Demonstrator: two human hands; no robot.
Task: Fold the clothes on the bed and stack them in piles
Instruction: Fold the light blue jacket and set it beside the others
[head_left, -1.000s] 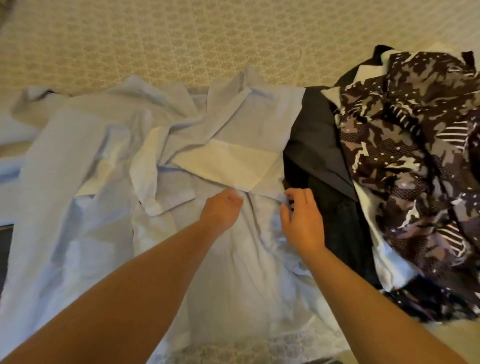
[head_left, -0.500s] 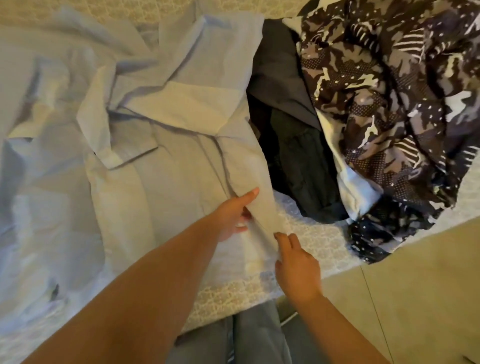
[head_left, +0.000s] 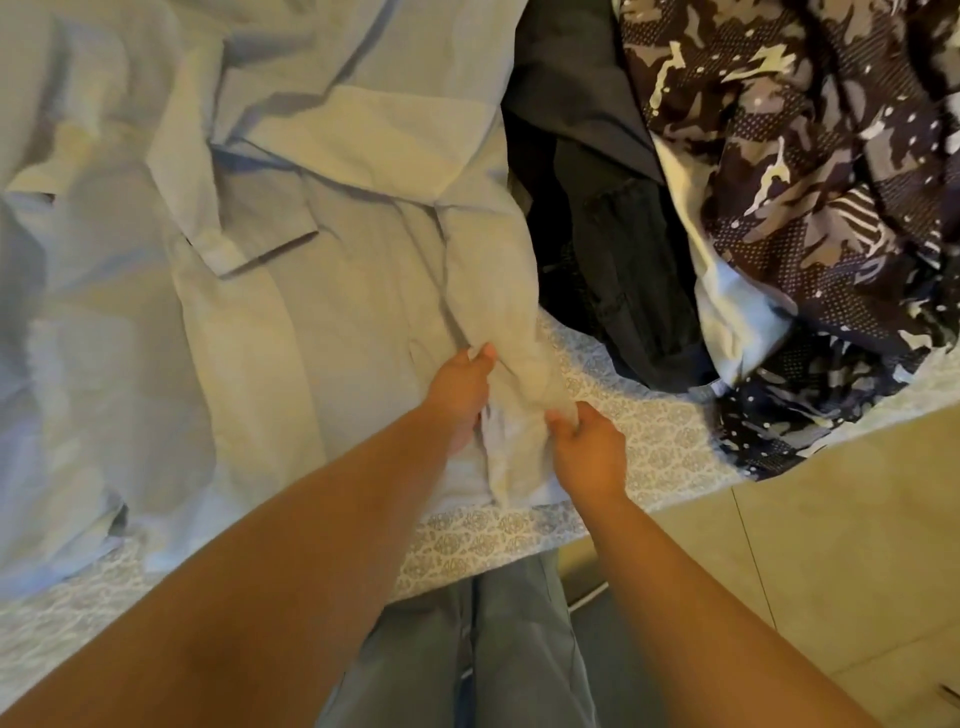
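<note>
Head view | left hand grips light blue shirt fold | right hand pinches its edge

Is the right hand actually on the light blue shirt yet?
Touching. The head view shows the right hand pinching a bunched fold of the light blue shirt near its lower edge.

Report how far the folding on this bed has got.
Done: nothing; no folded pile is visible. In hand: the left hand and right hand both grip the near edge of the light blue shirt, which lies rumpled on the patterned bedspread. Left: that shirt, the black garment and the camouflage-print garment, both heaped unfolded.
</note>
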